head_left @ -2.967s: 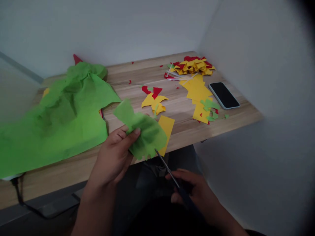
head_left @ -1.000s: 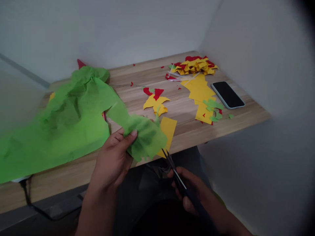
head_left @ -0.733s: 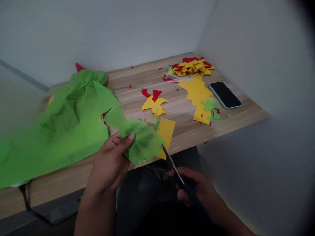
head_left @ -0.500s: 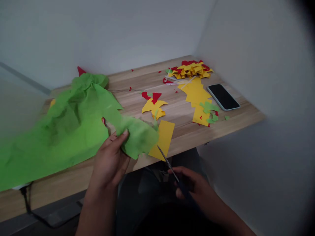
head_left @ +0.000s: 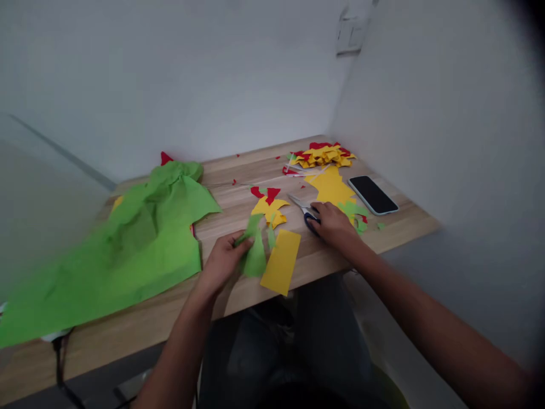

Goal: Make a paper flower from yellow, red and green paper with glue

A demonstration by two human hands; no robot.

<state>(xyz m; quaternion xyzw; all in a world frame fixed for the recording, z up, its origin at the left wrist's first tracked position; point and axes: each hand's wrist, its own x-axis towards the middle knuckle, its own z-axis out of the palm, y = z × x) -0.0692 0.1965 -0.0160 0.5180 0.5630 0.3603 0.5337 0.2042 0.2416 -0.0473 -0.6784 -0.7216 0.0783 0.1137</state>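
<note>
Left hand (head_left: 223, 258) pinches the green paper scrap (head_left: 256, 257), just left of the yellow card (head_left: 281, 262); right hand (head_left: 334, 222), beyond the card, curls its fingers around the scissors (head_left: 300, 204).

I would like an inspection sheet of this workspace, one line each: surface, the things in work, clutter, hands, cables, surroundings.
Surface: light wooden table, strewn with small paper scraps.
Job's things: small green tissue paper piece, held just above the table; blue-handled metal scissors, lying on the table.
Clutter: large crumpled green tissue sheet; yellow card rectangle; heap of yellow and red paper cuttings; black smartphone.
Grippers: left hand pinches the small green tissue paper piece; right hand covers the scissors' handles, grip unclear.
Cables: dark cable hanging below the table's near left edge.
Surroundings: white walls; wall switch plate.
</note>
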